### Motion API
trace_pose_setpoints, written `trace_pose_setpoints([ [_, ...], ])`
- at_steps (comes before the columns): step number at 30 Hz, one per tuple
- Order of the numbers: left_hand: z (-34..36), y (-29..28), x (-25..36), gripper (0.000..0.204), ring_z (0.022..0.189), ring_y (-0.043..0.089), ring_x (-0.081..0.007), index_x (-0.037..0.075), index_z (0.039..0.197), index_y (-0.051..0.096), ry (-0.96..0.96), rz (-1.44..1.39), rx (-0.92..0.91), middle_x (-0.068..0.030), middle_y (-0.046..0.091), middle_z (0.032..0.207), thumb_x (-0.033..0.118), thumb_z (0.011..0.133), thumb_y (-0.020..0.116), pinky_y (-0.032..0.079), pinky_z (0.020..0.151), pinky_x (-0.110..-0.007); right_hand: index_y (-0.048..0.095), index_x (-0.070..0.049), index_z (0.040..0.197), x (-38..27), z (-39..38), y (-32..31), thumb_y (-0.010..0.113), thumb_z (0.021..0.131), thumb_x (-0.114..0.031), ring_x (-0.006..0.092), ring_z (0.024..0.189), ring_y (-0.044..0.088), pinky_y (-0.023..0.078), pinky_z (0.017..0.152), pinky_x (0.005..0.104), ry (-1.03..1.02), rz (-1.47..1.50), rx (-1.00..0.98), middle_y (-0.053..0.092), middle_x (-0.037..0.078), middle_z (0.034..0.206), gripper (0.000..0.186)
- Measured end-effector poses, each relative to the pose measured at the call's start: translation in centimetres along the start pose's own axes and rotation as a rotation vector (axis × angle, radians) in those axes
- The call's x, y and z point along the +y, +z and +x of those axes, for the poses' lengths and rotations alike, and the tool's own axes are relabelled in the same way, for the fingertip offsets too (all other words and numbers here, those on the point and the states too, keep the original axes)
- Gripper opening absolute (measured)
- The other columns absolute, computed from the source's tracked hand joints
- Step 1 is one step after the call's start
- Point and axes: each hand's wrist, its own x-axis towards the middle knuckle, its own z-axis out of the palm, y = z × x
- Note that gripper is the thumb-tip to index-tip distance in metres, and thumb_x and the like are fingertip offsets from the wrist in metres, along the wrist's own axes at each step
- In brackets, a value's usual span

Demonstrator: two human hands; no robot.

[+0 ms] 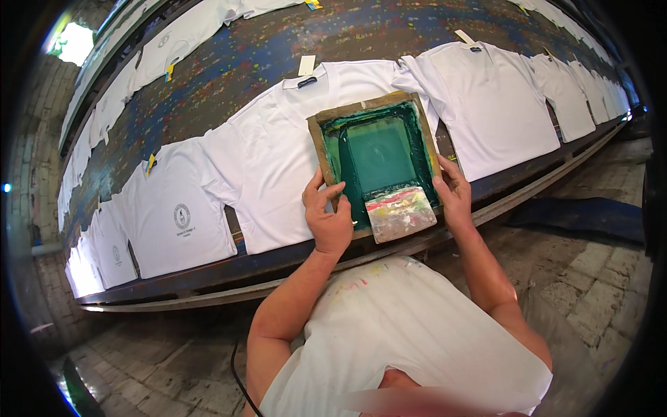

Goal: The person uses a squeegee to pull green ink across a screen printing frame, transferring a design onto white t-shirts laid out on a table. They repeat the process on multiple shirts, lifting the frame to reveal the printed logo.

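Note:
Between my two hands is a wooden-edged printing screen (365, 106) with green mesh and dark green ink round its inner sides. It is over a white T-shirt (271, 153) spread on the long table. A squeegee (401, 217) with a paint-smeared handle leans inside the screen at its near end. My left hand (328, 219) grips the screen's left side, its thumb and fingers over the edge. On the opposite side, my right hand (454, 197) is closed on the frame, thumb on top. Whether the mesh touches the shirt cannot be seen.
Left of me lies a white T-shirt (167, 243) with a dark round emblem. A plain white T-shirt (493, 111) lies to the right, with more beyond. The paint-spotted table (278, 42) has a near rail (278, 288). Another shirt row (187, 42) runs along the far side.

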Motion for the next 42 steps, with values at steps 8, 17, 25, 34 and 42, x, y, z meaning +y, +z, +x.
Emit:
trace_pose_setpoints([
  [8, 1.2, 0.9, -2.3, 0.028, 0.15, 0.058, -0.0386, 0.001, 0.114, 0.082, -0.045, -0.081, 0.032, -0.026, 0.06, 0.163, -0.012, 0.091, 0.073, 0.05, 0.123, -0.045, 0.057, 0.007, 0.159, 0.0, 2.5, 0.9, 0.072, 0.106, -0.002, 0.0222, 0.139, 0.063, 0.046, 0.124, 0.038, -0.069, -0.137, -0.067, 0.065, 0.014, 0.15, 0.056],
  [17, 1.3, 1.0, -3.7, 0.029, 0.155, 0.056, -0.0375, -0.001, 0.118, 0.081, -0.094, -0.155, 0.034, -0.0269, 0.055, 0.168, -0.014, 0.093, 0.074, 0.05, 0.124, -0.045, 0.055, 0.007, 0.162, 0.7, 2.8, 0.8, 0.078, 0.103, -0.007, 0.026, 0.145, 0.059, 0.042, 0.127, 0.0398, -0.043, -0.176, -0.072, 0.062, 0.017, 0.155, 0.064],
  [25, 1.3, 1.0, -3.8, 0.029, 0.161, 0.05, -0.0357, -0.003, 0.121, 0.078, -0.138, -0.236, 0.017, -0.0269, 0.049, 0.172, -0.016, 0.096, 0.072, 0.044, 0.132, -0.046, 0.054, 0.008, 0.163, 1.2, 2.8, 0.4, 0.076, 0.105, -0.008, 0.026, 0.149, 0.055, 0.038, 0.129, 0.0386, -0.043, -0.243, -0.087, 0.06, 0.018, 0.159, 0.064],
  [34, 1.3, 1.0, -3.7, 0.028, 0.162, 0.05, -0.0359, -0.003, 0.121, 0.076, -0.149, -0.256, 0.007, -0.0268, 0.048, 0.174, -0.017, 0.097, 0.07, 0.045, 0.131, -0.045, 0.058, 0.006, 0.161, 1.3, 3.2, 0.5, 0.057, 0.11, 0.001, 0.0263, 0.147, 0.06, 0.041, 0.127, 0.037, -0.106, -0.382, -0.054, 0.065, 0.018, 0.155, 0.051],
  [42, 1.4, 1.1, -4.2, 0.029, 0.161, 0.051, -0.0353, -0.003, 0.12, 0.076, -0.119, -0.246, 0.012, -0.0271, 0.048, 0.173, -0.018, 0.096, 0.07, 0.044, 0.132, -0.047, 0.061, 0.003, 0.157, 1.0, 3.3, 0.7, 0.057, 0.106, 0.001, 0.0354, 0.146, 0.062, 0.043, 0.127, 0.0426, -0.09, -0.39, -0.041, 0.066, 0.023, 0.154, 0.051],
])
